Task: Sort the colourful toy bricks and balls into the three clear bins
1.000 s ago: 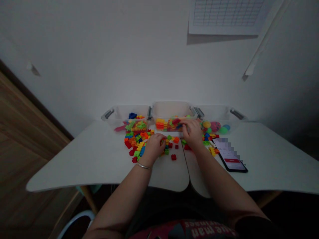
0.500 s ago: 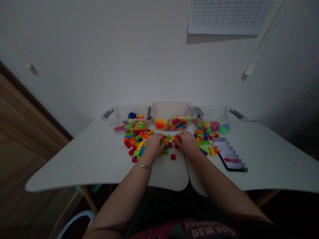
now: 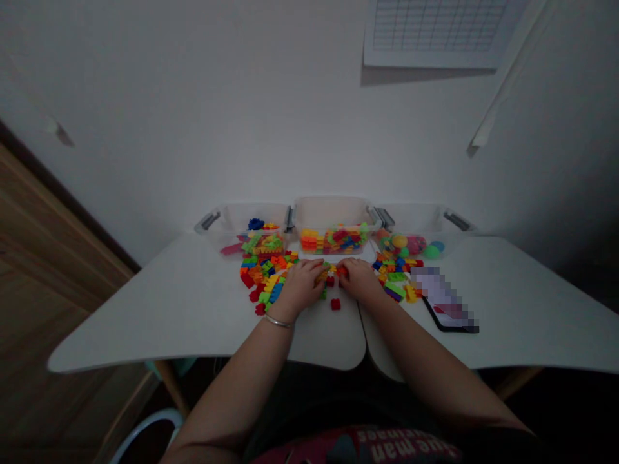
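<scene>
Over the middle of the table, my left hand curls its fingers around yellow and green toy building bricks, which its fingers partly cover. Close on the other side, my right hand pinches a small orange-red building brick. The two hands' fingertips are a short gap apart. Between them lies a dark red brick. Nearer to me, a single red brick rests on the white table top. How the bricks in my hands join is too small to make out.
Loose bricks lie left of my hands, and more bricks lie to the right. Along the wall stand three clear bins: left, middle and right, with bricks and balls inside. A phone lies at right.
My left hand has shifted slightly right and covers more of the bricks it holds. The fingers of my right hand have drawn in around the orange-red brick.
</scene>
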Demonstrator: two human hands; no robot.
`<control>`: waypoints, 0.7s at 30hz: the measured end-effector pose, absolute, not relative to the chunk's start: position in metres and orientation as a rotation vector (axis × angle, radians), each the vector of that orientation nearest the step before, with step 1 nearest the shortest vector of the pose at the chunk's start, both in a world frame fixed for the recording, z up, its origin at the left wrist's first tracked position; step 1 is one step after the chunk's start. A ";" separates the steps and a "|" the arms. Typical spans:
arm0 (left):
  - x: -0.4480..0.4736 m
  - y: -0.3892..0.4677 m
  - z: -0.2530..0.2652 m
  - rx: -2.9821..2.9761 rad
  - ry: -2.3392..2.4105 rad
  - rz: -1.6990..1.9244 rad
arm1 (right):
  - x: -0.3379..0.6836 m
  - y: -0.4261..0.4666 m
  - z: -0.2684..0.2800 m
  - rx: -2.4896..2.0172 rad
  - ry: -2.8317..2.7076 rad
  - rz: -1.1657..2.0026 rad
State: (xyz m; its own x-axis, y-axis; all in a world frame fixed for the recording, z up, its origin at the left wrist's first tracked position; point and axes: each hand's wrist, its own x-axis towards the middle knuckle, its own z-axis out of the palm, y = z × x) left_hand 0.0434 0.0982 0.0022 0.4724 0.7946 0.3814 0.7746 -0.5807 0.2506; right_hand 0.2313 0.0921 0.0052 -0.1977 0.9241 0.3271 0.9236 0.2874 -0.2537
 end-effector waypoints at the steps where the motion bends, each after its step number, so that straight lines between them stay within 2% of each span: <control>1: 0.043 0.097 0.003 2.660 1.428 0.708 | 0.231 0.093 0.004 -1.656 -2.149 0.020; 14: 0.044 0.096 0.007 2.639 1.400 0.731 | 0.237 0.098 0.002 -1.446 -2.091 0.161; 21: 0.042 0.097 0.005 2.654 1.357 0.785 | 0.250 0.100 0.032 -1.199 -1.774 -0.001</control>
